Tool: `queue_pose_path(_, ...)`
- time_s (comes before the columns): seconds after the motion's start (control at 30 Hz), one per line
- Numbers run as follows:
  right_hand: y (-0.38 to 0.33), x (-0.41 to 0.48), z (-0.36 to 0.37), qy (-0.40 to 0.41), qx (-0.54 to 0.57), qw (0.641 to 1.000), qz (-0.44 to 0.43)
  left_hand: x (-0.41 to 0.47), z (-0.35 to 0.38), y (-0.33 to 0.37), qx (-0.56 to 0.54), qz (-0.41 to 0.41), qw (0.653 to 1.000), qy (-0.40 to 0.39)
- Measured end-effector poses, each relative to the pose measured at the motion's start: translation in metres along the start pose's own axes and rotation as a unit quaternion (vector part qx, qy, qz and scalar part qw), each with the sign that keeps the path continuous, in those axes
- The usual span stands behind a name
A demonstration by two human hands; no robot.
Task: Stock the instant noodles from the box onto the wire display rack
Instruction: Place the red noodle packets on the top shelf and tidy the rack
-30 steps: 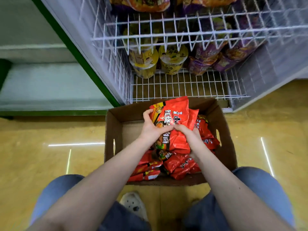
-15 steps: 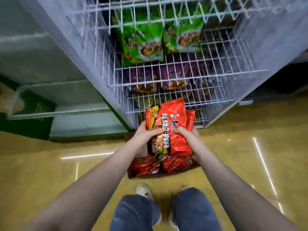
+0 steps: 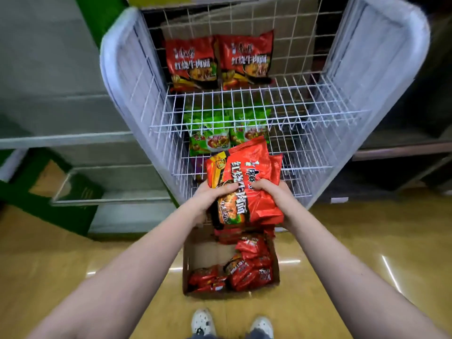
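I hold a stack of red instant noodle packets (image 3: 247, 172) upright in front of the white wire display rack (image 3: 259, 106). My left hand (image 3: 215, 196) grips the stack's left side, its thumb across the front. My right hand (image 3: 271, 189) grips the right side. Below on the floor stands the open cardboard box (image 3: 195, 255) with several more red packets (image 3: 247, 267) inside. Two red packets (image 3: 217, 59) stand at the back left of the rack's top shelf; the rest of that shelf is bare wire.
Green noodle packets (image 3: 210, 140) fill the rack's shelf below the top one. Grey shelving with green trim (image 3: 61, 113) stands to the left and dark shelving (image 3: 401, 143) to the right. The floor (image 3: 73, 253) is glossy yellow. My white shoes (image 3: 203, 321) are just behind the box.
I have stood up and lifted the stack of red packets out of the box to the level of the rack's lower shelves. The view has tilted up, so the top shelf shows.
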State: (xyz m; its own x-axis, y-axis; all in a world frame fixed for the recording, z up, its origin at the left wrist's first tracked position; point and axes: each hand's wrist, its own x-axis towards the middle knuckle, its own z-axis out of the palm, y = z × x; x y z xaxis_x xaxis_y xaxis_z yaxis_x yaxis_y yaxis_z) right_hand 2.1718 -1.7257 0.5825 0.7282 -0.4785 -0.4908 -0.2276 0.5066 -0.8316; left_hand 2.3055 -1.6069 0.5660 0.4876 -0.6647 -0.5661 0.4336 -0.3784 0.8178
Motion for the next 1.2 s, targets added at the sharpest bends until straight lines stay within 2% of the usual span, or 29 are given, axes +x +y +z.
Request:
queue_pose_path(0.23,-0.057,-0.022,0.011,-0.056,0.037,0.997,-0.030,-0.038,0.014,0.058,-0.058,0.053,0.997,-0.005)
queue_pose_path(0.4,-0.089,-0.030,0.017,-0.052,0.061,0.994,-0.073,-0.042,0.017,0.097,-0.070,0.110,0.991,-0.019)
queue_pose_path(0.7,-0.155,-0.036,0.040,-0.048,0.026,0.983,-0.174,-0.043,0.015,0.165,-0.110,0.137,0.983,-0.051)
queue_pose_path(0.9,-0.160,-0.023,0.038,0.031,0.054,0.974,-0.217,-0.032,0.014,0.194,-0.244,0.131,0.958,-0.074)
queue_pose_path(0.97,-0.155,-0.017,0.040,0.035,0.051,0.970,-0.235,-0.028,0.017,0.197,-0.281,0.125,0.948,-0.079)
queue_pose_path(1.2,-0.140,0.012,0.044,0.149,-0.026,0.955,-0.255,-0.015,0.037,0.199,-0.326,0.128,0.932,-0.090)
